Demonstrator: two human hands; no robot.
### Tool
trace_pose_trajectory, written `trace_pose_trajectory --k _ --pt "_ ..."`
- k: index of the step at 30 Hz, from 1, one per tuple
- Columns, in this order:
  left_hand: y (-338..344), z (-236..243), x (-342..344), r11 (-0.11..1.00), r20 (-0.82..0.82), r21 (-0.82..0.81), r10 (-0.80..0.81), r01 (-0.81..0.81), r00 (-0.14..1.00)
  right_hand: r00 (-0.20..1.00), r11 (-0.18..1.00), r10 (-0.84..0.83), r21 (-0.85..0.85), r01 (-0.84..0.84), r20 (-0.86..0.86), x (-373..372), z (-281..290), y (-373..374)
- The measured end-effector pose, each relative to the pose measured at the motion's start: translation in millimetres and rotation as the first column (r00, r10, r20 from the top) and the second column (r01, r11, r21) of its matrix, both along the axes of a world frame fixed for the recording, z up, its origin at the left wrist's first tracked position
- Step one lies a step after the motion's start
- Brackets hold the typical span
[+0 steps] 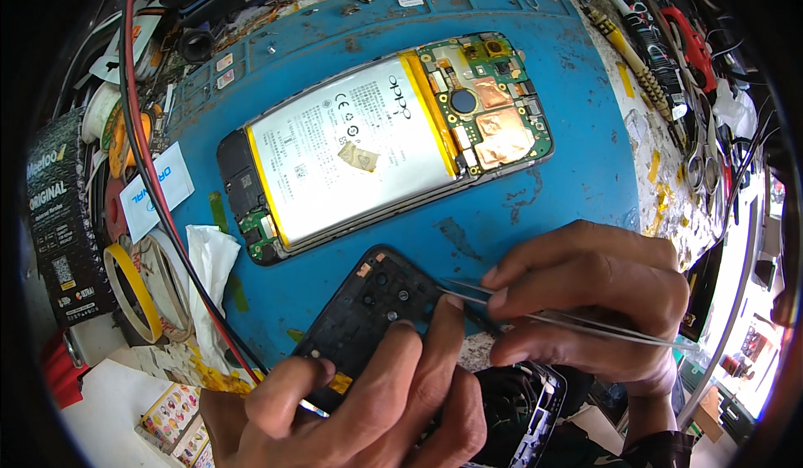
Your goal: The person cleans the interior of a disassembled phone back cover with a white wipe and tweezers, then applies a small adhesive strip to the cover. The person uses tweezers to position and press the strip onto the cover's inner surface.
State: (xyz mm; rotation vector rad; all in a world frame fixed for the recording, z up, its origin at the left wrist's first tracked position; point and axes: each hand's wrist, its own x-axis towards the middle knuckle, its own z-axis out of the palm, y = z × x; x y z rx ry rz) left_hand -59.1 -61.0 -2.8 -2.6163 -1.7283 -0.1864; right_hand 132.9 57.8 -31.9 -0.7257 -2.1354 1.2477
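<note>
My left hand [368, 405] is closed on a black phone cover [351, 309], its inner side up, at the near edge of the mat. Its fingertips press on the cover's face and right edge. From the right, my right hand [590, 301] pinches thin metal tweezers [602, 327], whose tips meet the cover's upper right edge beside a left fingertip. Behind the cover lies an opened phone [493, 112], apart from both hands. Its silver battery [309, 175] has yellow edges and a small tape piece on it; a green circuit board with copper-coloured shields shows at its right end.
Everything rests on a blue repair mat [577, 66]. Red and black cables [142, 146] cross the left side, near tape rolls [134, 292] and a white tissue [209, 267]. Scissors [711, 154] and other tools line the right. A phone frame [539, 422] sits below the mat's front edge.
</note>
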Motion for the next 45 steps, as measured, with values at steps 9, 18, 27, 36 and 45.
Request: trace_pose_trajectory --k 9,18,27,36,45 --pt "0.2 3.3 2.2 0.999 -0.02 -0.038 0.012 -0.013 1.0 0.997 0.998 -0.055 -0.008 0.056 0.061 -1.6 5.9 -7.7" --pt "0.8 3.8 -2.9 0.998 -0.04 -0.042 -0.042 0.041 0.998 0.998 0.998 -0.056 -0.011 0.056 -0.005 -3.7 -0.3 -12.5" --pt "0.8 2.7 -1.3 0.999 -0.026 -0.032 -0.029 0.028 0.999 0.995 0.994 -0.095 0.052 0.096 -0.02 -7.0 -6.7 -15.1" --pt "0.3 3.6 -1.9 0.998 -0.045 -0.056 -0.032 0.029 0.998 0.994 0.989 -0.106 0.1 0.108 -0.029 -8.5 -8.8 -14.9" --pt "0.7 2.6 1.9 0.998 0.013 -0.051 0.026 -0.025 1.0 0.994 0.993 -0.106 0.058 0.107 -0.033 -8.4 -8.0 -14.9"
